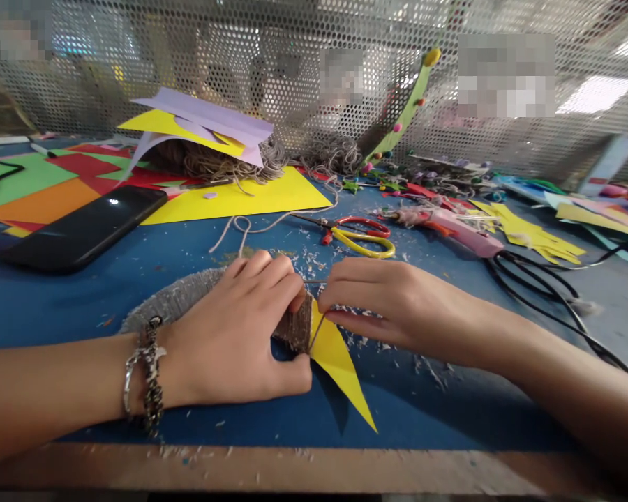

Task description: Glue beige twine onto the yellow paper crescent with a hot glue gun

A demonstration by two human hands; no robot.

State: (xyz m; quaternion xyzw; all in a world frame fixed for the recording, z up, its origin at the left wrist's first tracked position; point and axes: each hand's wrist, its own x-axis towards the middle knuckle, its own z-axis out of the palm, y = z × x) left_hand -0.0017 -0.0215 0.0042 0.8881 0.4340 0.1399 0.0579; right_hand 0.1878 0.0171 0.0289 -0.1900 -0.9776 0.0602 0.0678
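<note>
My left hand (pixel 241 328) is closed over a curved piece wound in grey yarn (pixel 175 300), its thumb and fingers gripping a brown yarn-wrapped section (pixel 296 326). From the end of that section a pointed piece of yellow paper (pixel 340 366) sticks out toward the table's front. My right hand (pixel 369 300) pinches a thin strand of brown yarn (pixel 318 333), stretched from its fingertips to the wrapped end. Much of the curved piece is hidden beneath my left hand. Behind the hands lie scissors (pixel 363 244) with red and yellow handles.
A black phone (pixel 84 230) lies at left beside coloured paper (pixel 36 188). Yarn bundles (pixel 204 160) sit under purple and yellow sheets. At right are a pink glue gun (pixel 465 233) and its black cable (pixel 544 293). A perforated metal screen (pixel 293 77) stands behind.
</note>
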